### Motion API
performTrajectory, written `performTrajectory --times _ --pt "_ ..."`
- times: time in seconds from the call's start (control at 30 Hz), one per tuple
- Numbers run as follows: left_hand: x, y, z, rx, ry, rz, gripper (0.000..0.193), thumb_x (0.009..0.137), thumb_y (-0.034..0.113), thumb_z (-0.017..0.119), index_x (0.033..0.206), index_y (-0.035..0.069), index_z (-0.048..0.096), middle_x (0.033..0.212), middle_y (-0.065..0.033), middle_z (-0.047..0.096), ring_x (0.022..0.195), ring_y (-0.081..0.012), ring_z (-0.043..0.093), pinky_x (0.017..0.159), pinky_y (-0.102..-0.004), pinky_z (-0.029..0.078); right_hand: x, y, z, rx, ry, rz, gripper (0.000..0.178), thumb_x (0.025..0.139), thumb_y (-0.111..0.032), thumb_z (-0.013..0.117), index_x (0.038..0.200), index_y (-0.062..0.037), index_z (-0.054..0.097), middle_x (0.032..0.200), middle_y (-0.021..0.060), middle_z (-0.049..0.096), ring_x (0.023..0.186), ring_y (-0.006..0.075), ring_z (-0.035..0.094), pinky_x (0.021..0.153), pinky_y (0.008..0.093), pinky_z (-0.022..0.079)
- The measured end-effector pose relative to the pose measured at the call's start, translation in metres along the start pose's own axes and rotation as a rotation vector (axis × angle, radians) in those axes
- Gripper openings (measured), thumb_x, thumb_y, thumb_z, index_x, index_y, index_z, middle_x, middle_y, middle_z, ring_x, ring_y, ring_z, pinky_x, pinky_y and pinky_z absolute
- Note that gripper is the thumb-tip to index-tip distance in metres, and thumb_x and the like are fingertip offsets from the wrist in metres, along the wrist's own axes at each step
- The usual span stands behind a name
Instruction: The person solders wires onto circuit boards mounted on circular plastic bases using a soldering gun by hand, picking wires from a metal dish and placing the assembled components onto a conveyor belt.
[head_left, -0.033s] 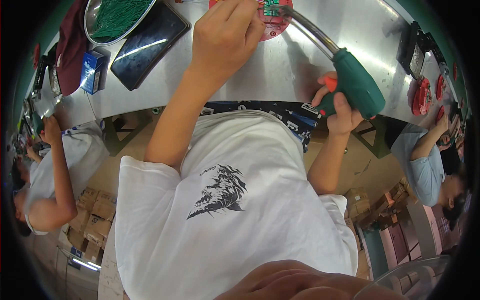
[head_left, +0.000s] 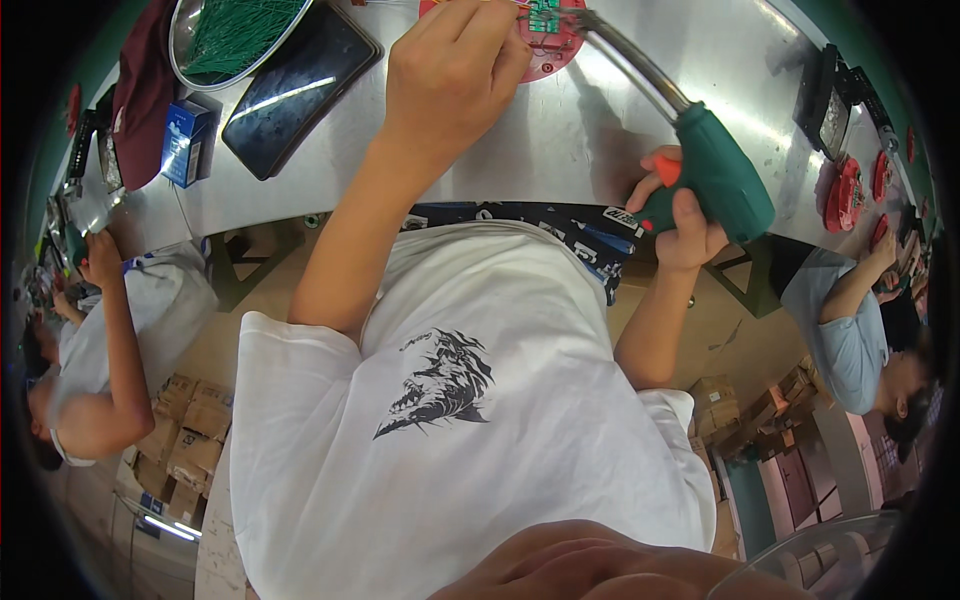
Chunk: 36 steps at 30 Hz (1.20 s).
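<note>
My right hand [head_left: 682,215] grips a green soldering gun [head_left: 728,175] with an orange-red trigger. Its metal barrel slants up to the left, and the tip lies over a small green circuit board [head_left: 545,18]. That board sits in a round red plastic housing [head_left: 548,62] at the top edge, partly cut off by the picture. Over the housing's left side, my left hand [head_left: 450,75] has its fingers bent and pinched together. Thin wire shows beside its fingertips, but what the pinch holds is hidden.
On the metal table [head_left: 330,190] left of my arm lie a dark phone [head_left: 300,95], a metal bowl of green wires [head_left: 240,38], a blue box [head_left: 183,145] and a maroon cloth item [head_left: 142,100]. Red housings [head_left: 845,195] lie at right. People work on both sides.
The soldering gun and my right hand have shifted slightly to the right and down. My left hand stays in place.
</note>
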<state>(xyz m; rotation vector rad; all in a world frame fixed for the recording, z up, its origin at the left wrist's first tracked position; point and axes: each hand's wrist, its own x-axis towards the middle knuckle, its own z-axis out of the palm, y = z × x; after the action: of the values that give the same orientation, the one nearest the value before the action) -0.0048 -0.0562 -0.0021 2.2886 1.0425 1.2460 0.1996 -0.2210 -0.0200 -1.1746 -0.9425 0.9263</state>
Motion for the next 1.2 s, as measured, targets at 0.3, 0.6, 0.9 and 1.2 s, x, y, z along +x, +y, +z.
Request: performTrajectory --times 0.3,0.6,0.9,1.2 --pt "0.001 0.003 0.002 0.034 -0.01 -0.003 0.01 0.081 -0.003 0.066 0.09 0.0 0.063 0.077 -0.0161 0.06 0.065 -0.0347 0.06 0.058 -0.0417 0.049 0.007 0.001 -0.009 -0.007 0.091 -0.035 0.048 0.094 -0.02 0.057 0.125 0.0161 0.049 0.099 0.0286 0.064 0.05 0.0266 0.062 0.044 0.0325 0.05" --pt "-0.018 -0.022 0.016 0.098 0.034 0.099 0.013 0.084 0.004 0.071 0.097 0.004 0.07 0.083 -0.0096 0.069 0.067 -0.0248 0.066 0.061 -0.0325 0.053 0.012 0.004 -0.005 0.024 0.162 -0.077 0.043 0.096 -0.019 0.055 0.12 0.0153 0.051 0.098 0.028 0.063 0.051 0.0264 0.062 0.044 0.0333 0.05" --pt "0.001 -0.003 -0.013 0.169 0.067 0.05 0.012 0.08 0.001 0.071 0.092 0.002 0.071 0.087 -0.0129 0.066 0.076 -0.0299 0.065 0.067 -0.0386 0.053 0.016 0.001 -0.002 0.099 0.342 -0.138 0.036 0.097 -0.019 0.051 0.113 0.012 0.054 0.096 0.0254 0.062 0.05 0.0251 0.061 0.043 0.0348 0.05" --pt "0.008 0.004 -0.027 0.24 -0.241 0.034 0.017 0.08 0.008 0.074 0.095 0.002 0.07 0.096 -0.0147 0.066 0.089 -0.0332 0.062 0.078 -0.0423 0.052 0.016 -0.005 -0.005 0.264 0.468 -0.095 0.033 0.097 -0.021 0.049 0.111 0.0085 0.055 0.092 0.0214 0.063 0.049 0.0241 0.061 0.049 0.0355 0.052"
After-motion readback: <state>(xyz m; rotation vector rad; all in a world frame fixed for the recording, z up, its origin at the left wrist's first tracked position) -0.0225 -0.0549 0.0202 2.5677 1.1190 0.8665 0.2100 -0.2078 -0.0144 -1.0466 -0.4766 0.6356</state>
